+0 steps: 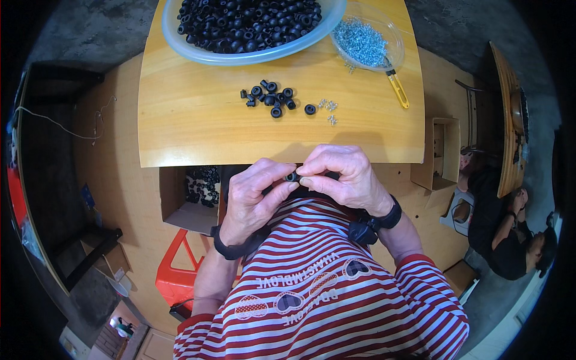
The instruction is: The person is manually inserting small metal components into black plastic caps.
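Observation:
Between thumb and forefinger, my left hand [258, 190] pinches a small black round part [292, 177], just off the table's near edge. My right hand [343, 178] is closed in a pinch against the part's right side; what its fingertips hold, if anything, is too small to make out. Beyond my hands, a little pile of similar black parts [271, 98] lies on the wooden table [198, 120]. One more black ring-like part [310, 110] sits apart from it, beside several tiny clear pieces [330, 105].
A large pale basin [240, 60] full of black parts stands at the back. Right of it are a clear bowl [363, 45] of small bluish pieces and a yellow cutter [398, 90]. An open carton [192, 213] with more parts sits below left, by a red stool [174, 270].

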{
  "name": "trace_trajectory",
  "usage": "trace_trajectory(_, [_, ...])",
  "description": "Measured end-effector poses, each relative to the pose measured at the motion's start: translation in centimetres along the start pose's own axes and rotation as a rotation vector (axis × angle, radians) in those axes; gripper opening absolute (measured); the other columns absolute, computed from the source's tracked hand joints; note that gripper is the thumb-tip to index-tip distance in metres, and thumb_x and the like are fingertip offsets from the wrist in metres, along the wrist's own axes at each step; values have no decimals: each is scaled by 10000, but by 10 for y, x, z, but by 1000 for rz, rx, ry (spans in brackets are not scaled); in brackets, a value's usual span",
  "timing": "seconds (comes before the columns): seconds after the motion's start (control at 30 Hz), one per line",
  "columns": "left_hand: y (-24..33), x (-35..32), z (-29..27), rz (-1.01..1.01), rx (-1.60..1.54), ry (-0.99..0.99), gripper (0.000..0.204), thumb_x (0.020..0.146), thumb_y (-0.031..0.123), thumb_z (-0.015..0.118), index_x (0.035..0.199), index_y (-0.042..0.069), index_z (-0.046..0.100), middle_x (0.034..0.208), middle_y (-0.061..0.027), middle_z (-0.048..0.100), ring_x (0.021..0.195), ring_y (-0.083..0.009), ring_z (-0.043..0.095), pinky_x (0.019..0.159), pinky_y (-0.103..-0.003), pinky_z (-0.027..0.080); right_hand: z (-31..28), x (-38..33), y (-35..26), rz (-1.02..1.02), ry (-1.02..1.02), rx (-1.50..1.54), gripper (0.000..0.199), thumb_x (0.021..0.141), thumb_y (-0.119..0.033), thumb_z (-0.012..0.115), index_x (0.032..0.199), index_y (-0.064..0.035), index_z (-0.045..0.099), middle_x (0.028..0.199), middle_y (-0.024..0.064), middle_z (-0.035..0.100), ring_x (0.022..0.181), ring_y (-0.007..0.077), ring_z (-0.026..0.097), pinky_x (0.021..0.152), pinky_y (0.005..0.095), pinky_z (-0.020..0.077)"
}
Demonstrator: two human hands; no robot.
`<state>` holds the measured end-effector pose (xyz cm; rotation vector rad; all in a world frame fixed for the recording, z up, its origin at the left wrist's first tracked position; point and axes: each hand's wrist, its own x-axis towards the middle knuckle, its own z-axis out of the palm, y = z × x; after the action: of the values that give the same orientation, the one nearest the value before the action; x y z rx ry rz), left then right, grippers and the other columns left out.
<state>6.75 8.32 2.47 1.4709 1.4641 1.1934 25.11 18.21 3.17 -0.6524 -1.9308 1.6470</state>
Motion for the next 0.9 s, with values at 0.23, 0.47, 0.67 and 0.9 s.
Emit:
trace_trajectory(0.23, [2, 1, -2, -3, -1, -27, 275, 748, 16, 763, 1010, -8, 682, 797, -103, 652, 668, -186, 620, 610, -288, 492, -1, 2, -2, -76, -22, -77, 135, 774, 26, 709, 904, 3, 680, 770, 87, 647, 688, 201, 631, 600, 302, 487])
trace_trajectory(0.47, [-1, -1, 0, -39, -50, -7, 281, 754, 21, 771, 1023, 1, 693, 790, -77, 647, 676, -147, 603, 607, -264, 474, -3, 2, -5, -89, -5, -101, 154, 778, 36, 699, 927, 1, 684, 783, 92, 658, 698, 204, 643, 601, 299, 493])
trace_trajectory(0.67, [-1, -3, 1, -54, -71, 15, 293, 752, 16, 776, 1035, 1, 702, 806, -62, 652, 692, -125, 593, 609, -243, 462, -3, -1, -9, 10, -15, -44, 160, 779, 39, 694, 934, -4, 685, 787, 93, 660, 701, 203, 643, 604, 297, 493])
trace_trajectory(0.9, [1, -1, 0, -24, -18, -3, 293, 754, 26, 770, 1038, 17, 703, 778, -65, 645, 672, -136, 596, 599, -254, 462, -5, 3, -7, -16, -52, -93, 129, 784, 36, 686, 905, -5, 674, 771, 86, 644, 701, 197, 632, 611, 306, 485])
